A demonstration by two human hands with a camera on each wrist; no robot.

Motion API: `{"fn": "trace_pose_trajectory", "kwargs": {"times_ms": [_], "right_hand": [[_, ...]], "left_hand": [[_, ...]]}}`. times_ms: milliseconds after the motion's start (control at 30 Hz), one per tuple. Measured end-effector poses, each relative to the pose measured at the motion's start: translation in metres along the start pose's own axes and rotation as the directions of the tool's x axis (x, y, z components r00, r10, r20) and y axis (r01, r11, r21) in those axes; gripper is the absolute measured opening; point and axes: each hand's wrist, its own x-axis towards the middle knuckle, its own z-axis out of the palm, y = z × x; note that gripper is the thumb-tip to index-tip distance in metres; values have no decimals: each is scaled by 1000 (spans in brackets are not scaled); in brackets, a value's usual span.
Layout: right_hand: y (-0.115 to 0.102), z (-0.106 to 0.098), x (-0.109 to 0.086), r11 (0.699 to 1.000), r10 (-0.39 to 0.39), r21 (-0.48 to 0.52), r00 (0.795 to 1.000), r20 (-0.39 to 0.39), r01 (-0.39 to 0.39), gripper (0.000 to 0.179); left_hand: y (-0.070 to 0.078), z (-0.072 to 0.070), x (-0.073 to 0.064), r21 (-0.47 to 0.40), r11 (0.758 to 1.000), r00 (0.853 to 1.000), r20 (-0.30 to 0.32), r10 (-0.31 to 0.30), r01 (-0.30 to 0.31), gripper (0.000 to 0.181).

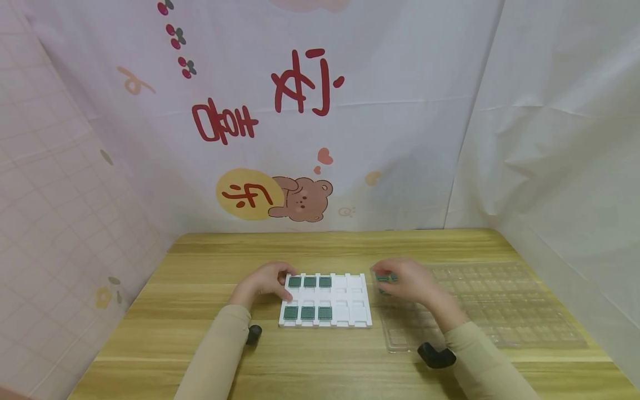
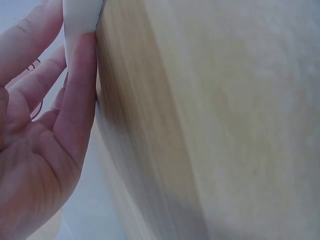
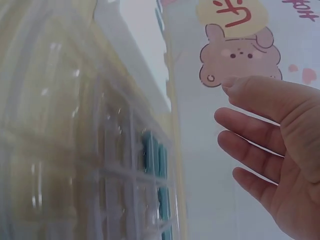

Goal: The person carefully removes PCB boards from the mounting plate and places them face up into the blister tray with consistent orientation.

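A white tray (image 1: 358,312) with two rows of pockets lies on the table; several square green chips (image 1: 308,313) fill its left and middle pockets, and the right-hand pockets hold none. My left hand (image 1: 265,281) grips the tray's left end; in the left wrist view its fingers (image 2: 80,95) lie against the white edge. Over the left end of a clear plastic tray (image 1: 465,305) hovers my right hand (image 1: 407,280). Beneath it, green chips (image 1: 386,278) show in the clear compartments. From the right wrist, the right hand (image 3: 270,140) appears with loosely extended fingers and nothing between them.
The clear tray reaches toward the table's right edge. A wooden table (image 1: 200,333) carries both trays. Black wrist-worn parts (image 1: 436,355) stick out by the forearms. White printed cloth (image 1: 400,139) hangs behind and at both sides.
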Motion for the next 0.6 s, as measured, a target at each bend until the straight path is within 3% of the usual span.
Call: {"fn": "trace_pose_trajectory", "kwargs": {"times_ms": [333, 600], "right_hand": [[-7, 10, 6, 994, -64, 78, 993, -104, 72, 33], [-17, 18, 9, 992, -36, 116, 984, -175, 57, 36]], "left_hand": [[0, 1, 1, 8, 1000, 1000, -4, -4, 4, 57], [-1, 1, 2, 7, 1000, 1000, -5, -5, 5, 58]]}}
